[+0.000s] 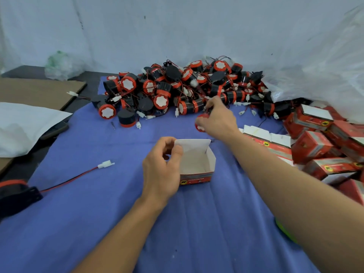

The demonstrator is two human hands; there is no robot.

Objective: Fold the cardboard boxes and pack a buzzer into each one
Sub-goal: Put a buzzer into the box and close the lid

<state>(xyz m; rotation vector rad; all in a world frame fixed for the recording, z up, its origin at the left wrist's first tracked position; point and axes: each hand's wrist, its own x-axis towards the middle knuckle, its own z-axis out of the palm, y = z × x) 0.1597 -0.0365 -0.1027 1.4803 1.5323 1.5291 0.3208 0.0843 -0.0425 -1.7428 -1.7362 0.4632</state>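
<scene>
One open cardboard box [197, 164] is sitting upright at the middle of the blue cloth [98, 223], its white inside showing and its lid flap standing up at the back. The left hand [161, 168] is gripping the box by its left wall, thumb and fingers curled over the edge beside the flap. The right hand [216, 117] is reaching out beyond the box, well above it on the cloth, and is holding one buzzer [199, 127], of which only a bit of the red rim and white face is peeking out under the fingers.

Just behind that hand the heap of buzzers [177, 89] is lying against the white wall, black drums with red rims and white faces, wires and white plugs tangling through them; there are several dozen, too many for me to count exactly. A single loose buzzer [15, 192] is lying at the cloth's left edge, its red-and-black wire running out to one white connector [105, 164].

On the right, more than half a dozen closed red boxes [315, 146] are piling up, and a stack of flat box blanks [264, 136] is lying beside the right forearm; how many blanks I cannot tell. A crumpled clear plastic sheet [315, 66] is billowing above them. To the left, one white bag [25, 125] and one brown cardboard sheet [35, 91] are lying off the cloth.
</scene>
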